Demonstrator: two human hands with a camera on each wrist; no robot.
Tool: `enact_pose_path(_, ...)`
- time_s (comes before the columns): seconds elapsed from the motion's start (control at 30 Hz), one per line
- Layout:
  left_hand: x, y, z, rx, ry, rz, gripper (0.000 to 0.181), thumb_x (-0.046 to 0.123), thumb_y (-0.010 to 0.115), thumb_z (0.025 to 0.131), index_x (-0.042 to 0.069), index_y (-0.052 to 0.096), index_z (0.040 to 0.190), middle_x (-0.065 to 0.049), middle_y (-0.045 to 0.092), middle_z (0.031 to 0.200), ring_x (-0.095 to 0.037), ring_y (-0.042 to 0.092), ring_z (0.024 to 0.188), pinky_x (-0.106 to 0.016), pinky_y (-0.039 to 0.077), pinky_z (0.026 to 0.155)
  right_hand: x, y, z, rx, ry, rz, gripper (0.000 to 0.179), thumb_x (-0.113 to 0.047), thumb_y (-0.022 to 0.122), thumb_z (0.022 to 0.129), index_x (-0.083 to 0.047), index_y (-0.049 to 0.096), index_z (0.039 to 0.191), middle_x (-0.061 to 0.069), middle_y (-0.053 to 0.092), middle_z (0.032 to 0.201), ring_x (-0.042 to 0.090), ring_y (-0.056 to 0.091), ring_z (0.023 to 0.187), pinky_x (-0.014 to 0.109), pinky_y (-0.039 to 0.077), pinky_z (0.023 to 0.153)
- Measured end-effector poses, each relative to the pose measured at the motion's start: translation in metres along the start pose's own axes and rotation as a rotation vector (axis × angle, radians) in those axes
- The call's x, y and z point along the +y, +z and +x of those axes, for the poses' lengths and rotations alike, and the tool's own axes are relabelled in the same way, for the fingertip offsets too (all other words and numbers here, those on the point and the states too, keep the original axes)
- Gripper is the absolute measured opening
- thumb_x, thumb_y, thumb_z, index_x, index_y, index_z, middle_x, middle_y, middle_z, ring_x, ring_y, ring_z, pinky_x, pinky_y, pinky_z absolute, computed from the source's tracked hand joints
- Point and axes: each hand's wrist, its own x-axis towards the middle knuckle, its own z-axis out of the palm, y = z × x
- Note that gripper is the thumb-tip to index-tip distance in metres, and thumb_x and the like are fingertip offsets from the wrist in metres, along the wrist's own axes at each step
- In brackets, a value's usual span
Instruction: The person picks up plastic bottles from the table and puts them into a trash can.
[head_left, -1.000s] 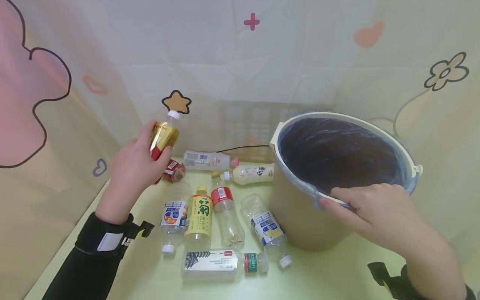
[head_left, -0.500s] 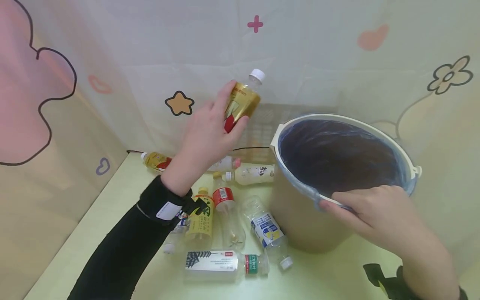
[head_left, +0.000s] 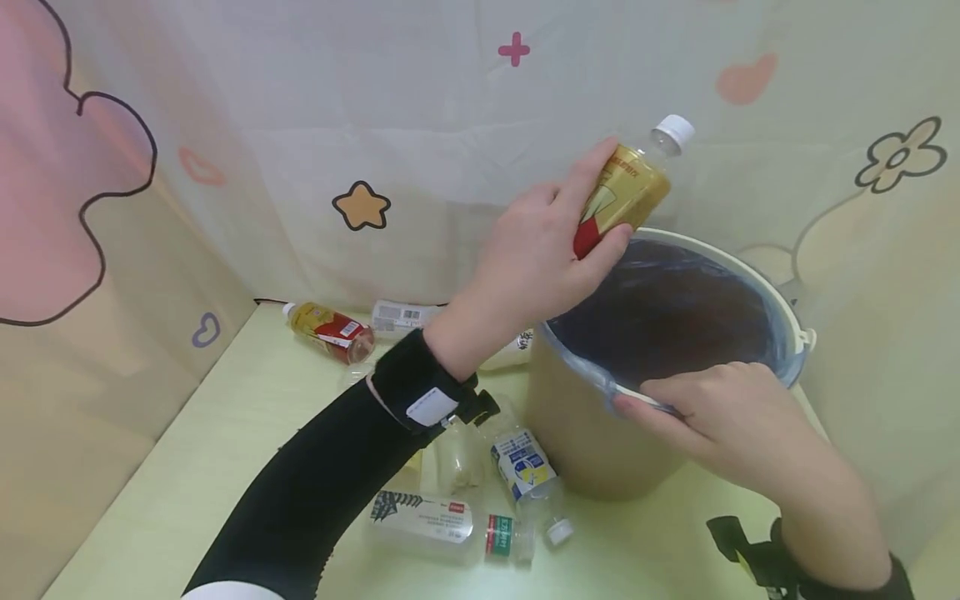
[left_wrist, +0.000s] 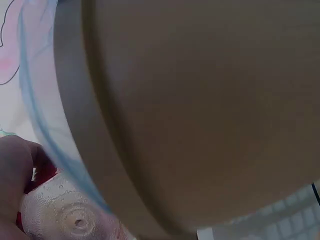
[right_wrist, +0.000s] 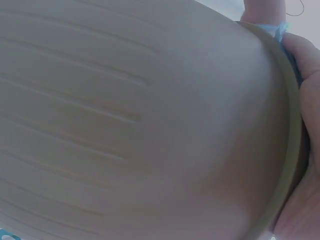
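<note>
My left hand (head_left: 551, 237) grips a plastic bottle (head_left: 624, 193) with a gold and red label and a white cap, tilted with the cap up and to the right. It is raised over the left rim of a beige bin (head_left: 592, 442) lined with a bluish bag (head_left: 675, 283). In the left wrist view the bottle's clear base (left_wrist: 75, 217) shows beside the bin wall. My right hand (head_left: 738, 425) holds the near rim of the bin, thumb outside and fingers over the edge, pinching the bag there. The right wrist view shows that thumb (right_wrist: 265, 11) at the bagged rim.
Several bottles lie on the pale green table (head_left: 247, 433): a gold and red one (head_left: 330, 332) at the back left, a blue-and-white-labelled one (head_left: 525, 467) beside the bin, and a white-labelled one (head_left: 431, 525) in front. My left forearm hides others. A printed curtain (head_left: 420, 108) hangs behind.
My left hand has carried the gold-labelled bottle rightward and up, from above the back-left bottles to over the bin's rim. The bin has shifted slightly left with my right hand still on it.
</note>
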Motion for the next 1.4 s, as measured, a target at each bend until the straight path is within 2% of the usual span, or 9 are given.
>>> enact_pose_path(0.13,0.007,0.012,0.004,-0.029,0.042,-0.029,0.075,0.05,0.05,0.088,0.025,0.019,0.151,-0.001,0.064,0.105,-0.01,0.055,0.089,-0.021,0.049,0.067,0.0,0.003,0.001,0.003,-0.004,0.006,0.043,-0.041,0.069,0.08,-0.032,0.038,0.053,-0.021,0.022,0.048,0.0,0.025,0.043,0.02,0.022,0.042)
enact_pose_path(0.23,0.009,0.026,0.003,-0.074,0.064,-0.049,0.074,0.05,0.05,0.089,0.025,0.018,0.151,-0.001,0.063,0.1,-0.009,0.055,0.084,-0.021,0.048,0.064,0.0,0.004,0.001,0.014,-0.016,-0.009,0.044,-0.041,0.068,0.081,-0.031,0.036,0.053,-0.02,0.022,0.048,0.0,0.024,0.043,0.021,0.021,0.042)
enact_pose_path(0.37,0.007,0.043,-0.002,-0.175,0.076,-0.069,0.073,0.051,0.049,0.088,0.027,0.02,0.15,0.002,0.063,0.097,-0.007,0.054,0.084,-0.022,0.047,0.064,-0.001,0.007,0.001,0.051,-0.028,-0.041,0.046,-0.04,0.068,0.079,-0.03,0.033,0.052,-0.02,0.02,0.048,0.0,0.021,0.043,0.02,0.017,0.041)
enact_pose_path(0.47,0.003,0.05,-0.004,-0.263,0.074,-0.071,0.07,0.052,0.049,0.088,0.029,0.022,0.149,0.005,0.063,0.092,-0.007,0.053,0.084,-0.023,0.047,0.066,-0.001,0.008,0.001,0.072,-0.026,-0.047,0.046,-0.04,0.068,0.078,-0.029,0.033,0.052,-0.02,0.019,0.048,-0.001,0.019,0.042,0.02,0.015,0.04)
enact_pose_path(0.63,0.002,0.052,-0.004,-0.394,0.061,-0.05,0.071,0.054,0.05,0.089,0.032,0.021,0.149,0.007,0.06,0.083,-0.007,0.051,0.08,-0.023,0.045,0.066,-0.003,0.009,0.001,0.096,-0.014,-0.048,0.046,-0.04,0.069,0.077,-0.029,0.032,0.052,-0.021,0.018,0.049,-0.001,0.018,0.042,0.021,0.014,0.04)
enact_pose_path(0.93,0.005,0.054,-0.004,-0.514,0.078,0.027,0.07,0.055,0.052,0.089,0.036,0.021,0.149,0.009,0.058,0.078,-0.008,0.05,0.074,-0.026,0.042,0.062,-0.006,0.009,0.0,0.118,-0.001,-0.051,0.046,-0.039,0.069,0.077,-0.029,0.031,0.052,-0.022,0.017,0.05,-0.001,0.018,0.043,0.021,0.013,0.041)
enact_pose_path(1.23,0.009,0.056,-0.005,-0.658,0.087,0.083,0.068,0.055,0.054,0.088,0.039,0.026,0.147,0.009,0.059,0.089,-0.009,0.053,0.08,-0.026,0.046,0.066,-0.007,0.011,0.0,0.095,0.024,-0.051,0.047,-0.039,0.071,0.076,-0.031,0.031,0.053,-0.021,0.019,0.049,0.0,0.02,0.043,0.022,0.014,0.041)
enact_pose_path(1.4,0.01,0.056,-0.003,-0.699,0.096,0.102,0.07,0.061,0.052,0.086,0.042,0.024,0.147,0.008,0.06,0.098,-0.01,0.053,0.087,-0.027,0.047,0.07,-0.006,0.011,-0.001,0.11,0.02,-0.05,0.046,-0.038,0.071,0.075,-0.031,0.032,0.053,-0.022,0.019,0.05,0.0,0.021,0.043,0.021,0.014,0.041)
